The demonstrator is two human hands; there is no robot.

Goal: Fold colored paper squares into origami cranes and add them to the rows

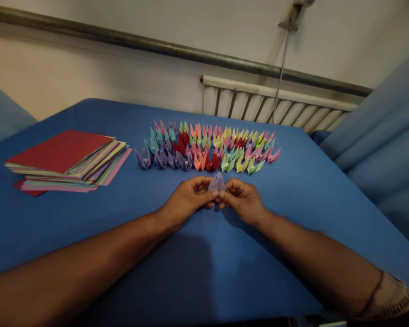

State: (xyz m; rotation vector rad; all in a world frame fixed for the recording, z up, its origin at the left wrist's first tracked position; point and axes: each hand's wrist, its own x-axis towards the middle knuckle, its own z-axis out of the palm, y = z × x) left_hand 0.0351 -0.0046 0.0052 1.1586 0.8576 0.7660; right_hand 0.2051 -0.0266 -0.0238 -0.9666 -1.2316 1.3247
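Note:
Between my two hands is a small folded piece of lilac paper [217, 182], its pointed end upward. My left hand [191, 197] pinches its lower left side with thumb and fingers. From the other side my right hand [242, 200] grips the lower right, and the two thumb tips meet at the bottom of the paper. The fingers hide its lower part. Just beyond my hands stand rows of folded paper cranes [200, 160] in purple, red, pink, green, yellow and blue.
A stack of coloured paper sheets [61, 152], red on top, lies on the left of the blue-covered table [276, 272]. Behind the table are a radiator [252, 97] and a metal pipe [150, 45] along the wall. A blue curtain [381, 136] hangs at the right.

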